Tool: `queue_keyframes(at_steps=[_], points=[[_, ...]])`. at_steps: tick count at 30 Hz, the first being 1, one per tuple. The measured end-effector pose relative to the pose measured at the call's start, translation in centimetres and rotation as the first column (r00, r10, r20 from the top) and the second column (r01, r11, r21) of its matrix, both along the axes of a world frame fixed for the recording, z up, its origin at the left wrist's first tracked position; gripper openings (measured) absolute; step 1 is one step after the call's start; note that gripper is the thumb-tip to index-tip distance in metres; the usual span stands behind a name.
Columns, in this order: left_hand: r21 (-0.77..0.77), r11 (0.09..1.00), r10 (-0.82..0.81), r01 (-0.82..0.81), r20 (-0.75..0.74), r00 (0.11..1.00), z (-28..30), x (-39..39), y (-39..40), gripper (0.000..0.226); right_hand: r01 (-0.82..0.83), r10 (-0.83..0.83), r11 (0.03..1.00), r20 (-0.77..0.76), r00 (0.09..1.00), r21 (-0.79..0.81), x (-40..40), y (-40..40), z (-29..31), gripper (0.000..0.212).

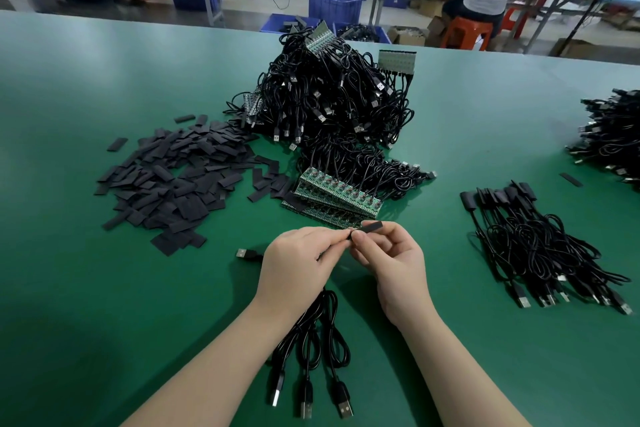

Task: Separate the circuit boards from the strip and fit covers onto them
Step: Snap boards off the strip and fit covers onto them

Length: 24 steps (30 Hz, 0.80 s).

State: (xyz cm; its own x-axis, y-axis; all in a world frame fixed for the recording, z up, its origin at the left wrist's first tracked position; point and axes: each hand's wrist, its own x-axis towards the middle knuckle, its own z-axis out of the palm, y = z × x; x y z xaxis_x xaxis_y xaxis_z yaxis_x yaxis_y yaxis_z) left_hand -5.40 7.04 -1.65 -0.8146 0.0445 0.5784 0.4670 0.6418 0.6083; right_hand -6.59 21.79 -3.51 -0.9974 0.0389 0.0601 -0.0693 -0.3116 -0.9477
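A: What is seen in the head view, near the front edge of the green table?

B: A small flat black sleeve cover is held above the table between both hands. It is pinched by the curled fingers of the right hand, and its left end is gripped by the fingertips of the left hand. Whether a board is inside cannot be told.

A: And the cables?

B: Three black USB cables are laid under the wrists, their plugs pointing to the front edge.

A: Where are the boards?

B: Strips of green circuit boards with black wires are stacked just behind the hands. A loose heap of flat black covers is spread to the left of them, and a big pile of tangled black cables is placed behind. A bundle of covered cables is laid toward the right edge.
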Motion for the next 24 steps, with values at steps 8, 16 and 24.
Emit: queue_keyframes(at_steps=[8,16,24], points=[[-0.022,0.999,-0.032,0.032,-0.034,0.999,-0.1,-0.4,-0.4,0.017,-0.016,0.016,1.0,0.026,1.0,0.006,0.0,-0.1,0.3,0.022],[0.012,1.0,0.01,-0.009,-0.008,1.0,-0.1,-0.6,0.1,0.016,0.063,-0.062,0.996,-0.017,0.998,0.061,0.5,-0.4,0.9,0.04],[0.044,0.999,0.032,-0.032,-0.002,0.999,-0.4,-0.7,0.4,0.018,0.195,-0.163,0.936,-0.133,0.978,0.293,0.8,-1.1,0.8,0.05]])
